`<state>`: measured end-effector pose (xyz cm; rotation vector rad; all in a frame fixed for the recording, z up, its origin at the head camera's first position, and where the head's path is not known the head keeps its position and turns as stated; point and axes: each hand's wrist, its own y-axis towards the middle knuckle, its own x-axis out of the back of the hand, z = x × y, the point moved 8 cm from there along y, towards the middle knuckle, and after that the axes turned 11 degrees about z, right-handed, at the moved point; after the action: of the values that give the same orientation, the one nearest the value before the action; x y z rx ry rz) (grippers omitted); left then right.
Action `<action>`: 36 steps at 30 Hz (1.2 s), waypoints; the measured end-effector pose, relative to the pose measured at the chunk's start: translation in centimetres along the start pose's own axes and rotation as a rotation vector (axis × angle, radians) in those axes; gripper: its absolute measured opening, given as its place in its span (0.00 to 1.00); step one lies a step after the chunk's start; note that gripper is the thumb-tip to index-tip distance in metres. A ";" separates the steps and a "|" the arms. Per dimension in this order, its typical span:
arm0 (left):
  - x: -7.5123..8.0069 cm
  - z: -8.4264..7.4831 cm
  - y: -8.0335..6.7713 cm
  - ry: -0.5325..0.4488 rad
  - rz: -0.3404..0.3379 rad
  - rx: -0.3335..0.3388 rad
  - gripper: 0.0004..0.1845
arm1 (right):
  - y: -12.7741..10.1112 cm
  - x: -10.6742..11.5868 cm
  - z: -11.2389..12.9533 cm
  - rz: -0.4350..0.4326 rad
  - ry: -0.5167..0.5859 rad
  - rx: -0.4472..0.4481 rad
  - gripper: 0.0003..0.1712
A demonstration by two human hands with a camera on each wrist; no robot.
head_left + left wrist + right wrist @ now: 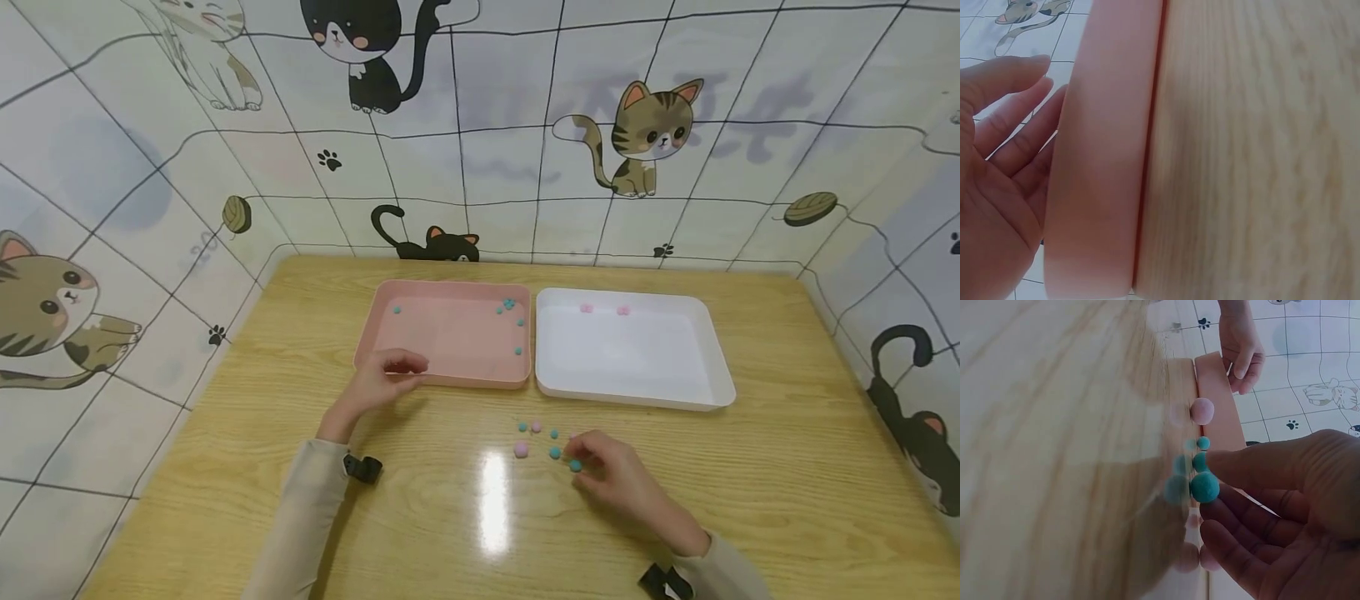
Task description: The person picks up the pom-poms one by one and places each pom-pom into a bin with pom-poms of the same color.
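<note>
Wooden table (pixel 787 467), pale grain, glare patch near the middle. We note two shallow trays side by side at the far half: white tray (pixel 720 379) on the right with two pink pompoms (pixel 604 309) against its far wall; pink tray (pixel 450 377) on the left with a few teal pompoms (pixel 510 305) scattered toward its right side.

Loose cluster of small pompoms (pixel 537 439) on the table, near side of the gap between trays: teal and pink, round, fuzzy. The largest pink one (pixel 521 450) lies at the left of the cluster.

Right hand (pixel 611 475) rests on the table just right of that cluster. In the right wrist view, its thumb and fingers (pixel 1235 515) are curled loosely, tips a little apart, meeting a teal pompom (pixel 1204 487); we read this as a light pinch, the ball at the fingertips and just on the tabletop. Same pompom (pixel 575 466) shows at the fingertips from the head view.

Left hand (pixel 386 379) sits at the near wall of the pink tray, left end. The left wrist view shows its fingers (pixel 1010 122) nearly straight, close together, lying along the tray's outer wall, holding nothing.

Hard to make out: exact pompom count under the right fingertips; wrist views are blurred close in
</note>
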<state>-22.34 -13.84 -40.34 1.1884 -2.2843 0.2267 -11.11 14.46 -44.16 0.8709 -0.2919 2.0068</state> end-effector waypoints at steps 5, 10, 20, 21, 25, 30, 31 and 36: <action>-0.2 0.5 0.4 -0.016 0.038 0.051 0.08 | 0.1 -0.3 -0.1 0.037 -0.003 -0.009 0.19; 0.0 0.6 0.6 0.008 0.058 0.054 0.06 | 0.3 -0.6 -0.2 0.063 -0.015 -0.001 0.18; 0.2 1.0 1.2 0.050 0.093 0.053 0.03 | 0.5 -0.8 -0.4 0.085 -0.018 -0.012 0.17; 0.2 1.1 1.2 0.048 0.095 0.059 0.03 | 0.5 -0.9 -0.4 0.086 -0.022 -0.011 0.17; 0.1 1.3 1.3 0.032 0.101 0.072 0.03 | 0.5 -0.8 -0.4 0.088 -0.026 -0.010 0.16; 0.1 1.4 1.3 0.008 0.101 0.077 0.03 | 0.5 -0.9 -0.4 0.097 -0.012 -0.014 0.16; 0.1 1.5 1.3 0.004 0.099 0.080 0.03 | 0.5 -0.9 -0.4 0.097 -0.012 -0.013 0.16; 0.0 1.6 1.3 -0.011 0.095 0.092 0.03 | 0.5 -0.9 -0.5 0.100 -0.021 -0.026 0.15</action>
<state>-24.06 -13.69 -41.55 1.1292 -2.3650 0.3661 -11.46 13.86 -45.06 0.8768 -0.3790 2.0822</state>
